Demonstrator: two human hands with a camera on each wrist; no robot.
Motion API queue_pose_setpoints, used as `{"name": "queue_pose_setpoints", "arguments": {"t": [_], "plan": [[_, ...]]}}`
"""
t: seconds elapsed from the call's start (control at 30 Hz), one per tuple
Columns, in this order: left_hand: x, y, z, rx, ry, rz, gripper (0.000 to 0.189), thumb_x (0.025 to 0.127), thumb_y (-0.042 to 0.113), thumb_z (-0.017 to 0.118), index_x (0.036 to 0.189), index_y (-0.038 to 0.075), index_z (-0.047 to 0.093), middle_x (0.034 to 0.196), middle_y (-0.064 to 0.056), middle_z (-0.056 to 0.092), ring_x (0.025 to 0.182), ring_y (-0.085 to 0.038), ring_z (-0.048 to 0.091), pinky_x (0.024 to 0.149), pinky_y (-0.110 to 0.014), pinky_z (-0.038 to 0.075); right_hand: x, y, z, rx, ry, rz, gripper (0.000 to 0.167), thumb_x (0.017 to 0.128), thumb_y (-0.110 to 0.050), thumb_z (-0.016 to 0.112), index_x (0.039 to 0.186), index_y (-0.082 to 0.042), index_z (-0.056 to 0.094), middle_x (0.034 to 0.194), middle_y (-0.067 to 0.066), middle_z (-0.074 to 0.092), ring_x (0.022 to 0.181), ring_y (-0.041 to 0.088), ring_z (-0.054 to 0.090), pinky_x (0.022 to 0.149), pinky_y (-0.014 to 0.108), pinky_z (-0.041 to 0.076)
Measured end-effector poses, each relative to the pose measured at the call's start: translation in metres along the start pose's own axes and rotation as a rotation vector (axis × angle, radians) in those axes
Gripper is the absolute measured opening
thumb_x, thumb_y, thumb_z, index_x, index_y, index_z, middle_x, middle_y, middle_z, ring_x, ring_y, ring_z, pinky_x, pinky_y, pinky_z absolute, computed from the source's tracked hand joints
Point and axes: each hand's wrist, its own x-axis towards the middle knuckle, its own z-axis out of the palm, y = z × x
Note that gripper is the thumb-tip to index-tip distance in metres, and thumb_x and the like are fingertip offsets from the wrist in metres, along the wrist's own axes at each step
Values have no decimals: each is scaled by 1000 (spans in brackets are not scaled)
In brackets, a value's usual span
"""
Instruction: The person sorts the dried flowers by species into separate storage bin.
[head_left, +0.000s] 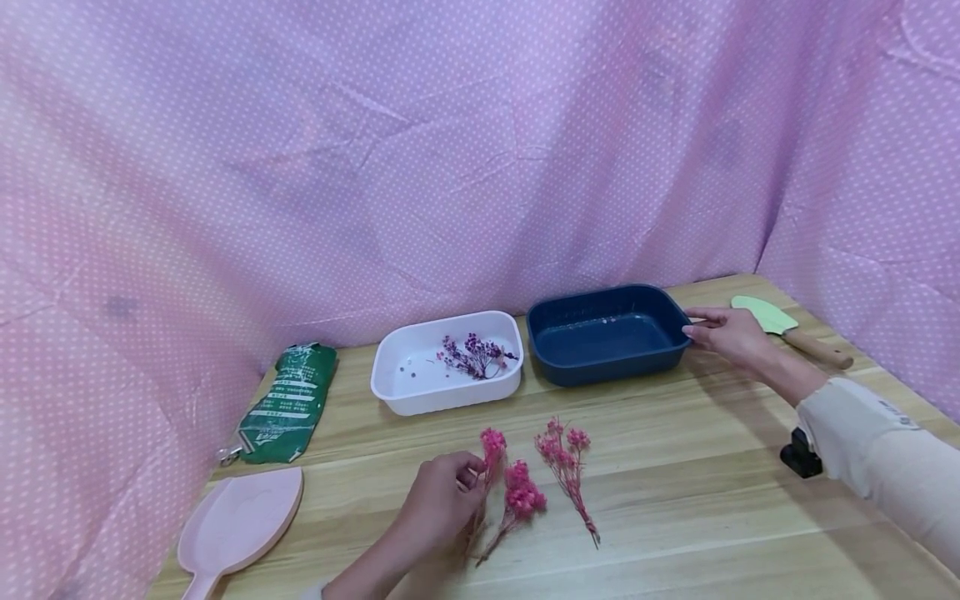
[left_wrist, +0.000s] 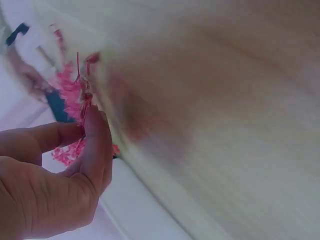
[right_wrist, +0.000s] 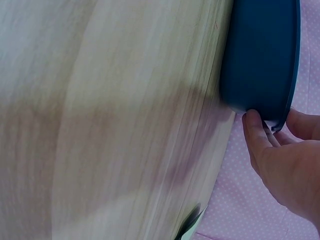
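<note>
My left hand [head_left: 442, 500] pinches a sprig of pink dried flowers [head_left: 492, 450] by its stems between thumb and fingers, low over the wooden table. In the left wrist view the thin stems [left_wrist: 86, 90] stick out past the fingertips. To its right lie two more pink sprigs, a fuller one [head_left: 522, 493] close by and a looser one [head_left: 567, 458] farther off. At the back, my right hand [head_left: 723, 333] grips the right end of a dark blue basin [head_left: 615, 367], thumb at the rim and fingers beneath it. Small pink bits lie inside this basin.
Left of the blue basin stands a white basin [head_left: 450, 402] holding a purple dried sprig [head_left: 474, 357]. A green packet [head_left: 288, 404] and a pink dustpan-like scoop [head_left: 238, 517] lie at the left. A green trowel [head_left: 765, 315] with a wooden handle lies behind the right hand.
</note>
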Motion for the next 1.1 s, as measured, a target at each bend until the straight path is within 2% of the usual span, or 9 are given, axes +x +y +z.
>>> {"name": "queue_pose_setpoints", "arguments": {"t": [0.17, 0.27, 0.37, 0.5, 0.6, 0.73, 0.9, 0.97, 1.1], "plan": [[3, 17, -9, -201, -3, -70, 25, 83, -2, 70, 108, -5, 66, 78, -6, 68, 66, -14, 63, 54, -27, 55, 10, 16, -6, 66, 15, 4, 57, 92, -11, 65, 138, 12, 42, 103, 4, 68, 80, -2, 65, 75, 21, 55], [7, 27, -13, -270, -20, -105, 28, 84, 1, 71, 112, -4, 65, 82, -8, 69, 71, -16, 64, 60, -33, 58, 21, 34, -12, 136, 19, 2, 57, 86, -18, 73, 134, 3, 52, 96, -4, 70, 81, 1, 67, 73, 21, 55], [13, 35, -15, -344, -43, -145, 29, 85, 1, 70, 113, -4, 64, 84, -8, 69, 71, -16, 64, 63, -37, 58, 26, 42, -13, 169, 42, 23, 60, 81, -25, 79, 132, -3, 57, 91, -11, 70, 81, 2, 67, 73, 21, 55], [23, 41, -16, -474, -85, -194, 32, 86, -1, 68, 117, -5, 61, 86, -12, 67, 70, -16, 64, 65, -37, 59, 16, 28, -8, 129, 27, -9, 65, 87, -18, 72, 137, 11, 44, 92, -11, 68, 82, 2, 67, 76, 24, 56], [32, 44, -16, -533, -106, -199, 33, 88, -1, 66, 119, -7, 59, 89, -13, 67, 71, -16, 64, 67, -36, 59, 4, 12, -3, 103, 2, -43, 58, 93, -7, 62, 137, 20, 35, 94, -10, 67, 81, 1, 66, 78, 24, 55], [46, 48, -15, -575, -111, -201, 32, 89, 1, 66, 119, -10, 58, 91, -16, 69, 67, -15, 66, 69, -35, 59, -2, 1, 1, 87, 4, -27, 51, 95, -3, 56, 137, 18, 35, 99, -5, 67, 81, -2, 65, 79, 23, 55], [64, 52, -13, -627, -99, -210, 33, 89, 0, 65, 120, -10, 57, 96, -21, 69, 64, -16, 67, 71, -34, 59, -2, 0, 1, 50, 10, -20, 50, 96, -3, 56, 138, 17, 36, 113, 10, 63, 82, -2, 64, 80, 24, 55], [71, 53, -13, -645, -92, -203, 32, 89, -1, 65, 119, -10, 58, 99, -23, 68, 66, -16, 68, 71, -34, 58, -2, 0, 1, 54, 8, -18, 51, 96, -3, 56, 138, 17, 36, 114, 11, 62, 82, -2, 65, 80, 24, 55], [85, 60, -15, -674, -85, -208, 26, 90, 0, 64, 114, -9, 60, 97, -20, 69, 70, -17, 69, 73, -34, 58, -2, 0, 1, 62, 8, -13, 52, 96, -4, 56, 139, 16, 36, 110, 6, 64, 82, -2, 65, 80, 25, 55]]}}
